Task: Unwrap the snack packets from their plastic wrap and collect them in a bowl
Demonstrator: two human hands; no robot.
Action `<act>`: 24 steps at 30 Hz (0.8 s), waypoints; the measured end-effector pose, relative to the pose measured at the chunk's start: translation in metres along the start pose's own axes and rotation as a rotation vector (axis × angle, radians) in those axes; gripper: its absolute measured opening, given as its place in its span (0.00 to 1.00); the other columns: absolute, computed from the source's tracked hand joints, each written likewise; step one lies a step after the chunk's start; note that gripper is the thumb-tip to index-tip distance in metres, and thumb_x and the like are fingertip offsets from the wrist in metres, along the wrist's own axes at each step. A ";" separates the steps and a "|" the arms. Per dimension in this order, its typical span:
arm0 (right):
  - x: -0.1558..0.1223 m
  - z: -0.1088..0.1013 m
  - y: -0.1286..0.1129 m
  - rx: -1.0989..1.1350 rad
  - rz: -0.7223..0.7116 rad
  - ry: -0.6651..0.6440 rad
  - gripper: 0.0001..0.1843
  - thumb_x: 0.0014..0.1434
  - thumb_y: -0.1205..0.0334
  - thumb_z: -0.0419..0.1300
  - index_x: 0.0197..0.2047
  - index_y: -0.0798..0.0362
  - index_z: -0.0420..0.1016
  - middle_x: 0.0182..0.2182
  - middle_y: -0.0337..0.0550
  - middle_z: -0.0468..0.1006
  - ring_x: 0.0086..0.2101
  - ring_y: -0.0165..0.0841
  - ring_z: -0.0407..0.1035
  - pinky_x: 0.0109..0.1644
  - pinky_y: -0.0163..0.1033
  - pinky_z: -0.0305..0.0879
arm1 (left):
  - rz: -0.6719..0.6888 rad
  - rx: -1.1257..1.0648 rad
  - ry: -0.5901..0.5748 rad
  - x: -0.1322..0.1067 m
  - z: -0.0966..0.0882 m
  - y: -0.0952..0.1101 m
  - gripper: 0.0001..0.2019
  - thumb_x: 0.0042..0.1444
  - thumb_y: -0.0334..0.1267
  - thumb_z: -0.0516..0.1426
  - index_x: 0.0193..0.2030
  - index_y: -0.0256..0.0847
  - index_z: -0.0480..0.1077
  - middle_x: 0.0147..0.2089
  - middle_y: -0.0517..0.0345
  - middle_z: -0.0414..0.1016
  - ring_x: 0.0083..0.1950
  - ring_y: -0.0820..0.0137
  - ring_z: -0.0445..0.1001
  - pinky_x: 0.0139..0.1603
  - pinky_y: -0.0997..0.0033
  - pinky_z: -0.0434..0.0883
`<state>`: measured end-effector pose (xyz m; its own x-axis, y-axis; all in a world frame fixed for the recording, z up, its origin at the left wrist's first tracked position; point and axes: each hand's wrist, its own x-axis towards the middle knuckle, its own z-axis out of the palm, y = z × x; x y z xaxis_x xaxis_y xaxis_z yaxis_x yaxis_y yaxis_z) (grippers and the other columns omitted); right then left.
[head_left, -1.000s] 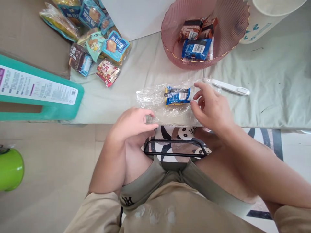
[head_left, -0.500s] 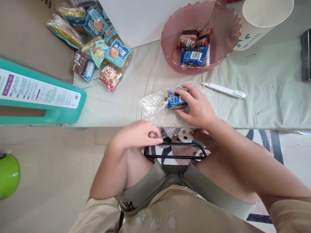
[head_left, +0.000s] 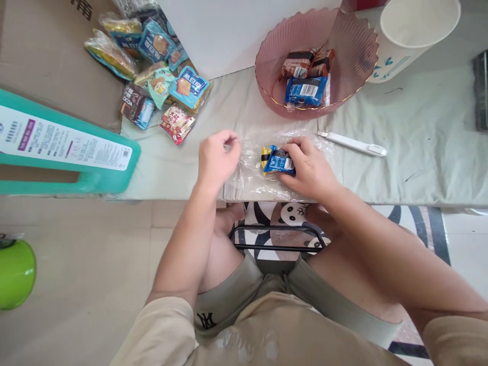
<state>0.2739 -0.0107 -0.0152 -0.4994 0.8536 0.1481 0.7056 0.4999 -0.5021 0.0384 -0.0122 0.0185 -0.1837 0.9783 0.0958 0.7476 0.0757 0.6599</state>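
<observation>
A clear plastic wrapper [head_left: 249, 178] lies crinkled near the table's front edge. My left hand [head_left: 219, 156] is closed in a pinch at the wrapper's left side, its fingertips on the thin film. On the wrapper rests a small blue snack packet [head_left: 279, 161] with a barcode, and a yellow packet [head_left: 265, 156] shows partly from under it. My right hand [head_left: 310, 168] grips the blue packet's right end between thumb and fingers. A white utility knife [head_left: 353, 143] lies just right of that hand.
Behind my hands stands a pink ribbed bowl [head_left: 267, 91] with several snack packets in it. A white paper cup [head_left: 404, 56] is to its right. Several wrapped snacks [head_left: 188, 87] are piled at the back left, behind a teal container [head_left: 131, 157].
My left hand has risen from the table's front edge onto the table, drawing the wrapper's left side up. My right hand has closed on the blue packet.
</observation>
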 end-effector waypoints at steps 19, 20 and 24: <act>-0.006 0.002 0.006 0.113 -0.037 0.151 0.28 0.49 0.70 0.60 0.54 0.48 0.65 0.49 0.52 0.68 0.49 0.49 0.69 0.50 0.55 0.72 | 0.375 -0.114 -0.412 -0.014 -0.012 0.013 0.11 0.64 0.39 0.54 0.42 0.42 0.79 0.35 0.57 0.84 0.32 0.71 0.80 0.39 0.68 0.77; -0.006 0.001 0.008 0.123 -0.036 0.154 0.28 0.48 0.70 0.60 0.53 0.48 0.65 0.48 0.51 0.68 0.48 0.48 0.69 0.50 0.54 0.72 | 0.234 -0.144 -0.537 -0.016 -0.016 0.008 0.13 0.65 0.40 0.53 0.44 0.42 0.79 0.34 0.58 0.84 0.27 0.72 0.78 0.34 0.70 0.76; -0.001 -0.003 0.015 0.144 0.013 0.173 0.26 0.48 0.68 0.63 0.51 0.47 0.65 0.44 0.47 0.69 0.44 0.45 0.70 0.48 0.52 0.71 | -0.135 -0.146 -0.878 -0.013 -0.030 -0.010 0.18 0.63 0.39 0.54 0.56 0.42 0.76 0.31 0.61 0.84 0.21 0.73 0.74 0.27 0.72 0.73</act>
<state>0.2867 -0.0029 -0.0202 -0.3886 0.8783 0.2786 0.6264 0.4736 -0.6192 0.0143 -0.0312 0.0331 0.3349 0.7625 -0.5535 0.6553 0.2337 0.7183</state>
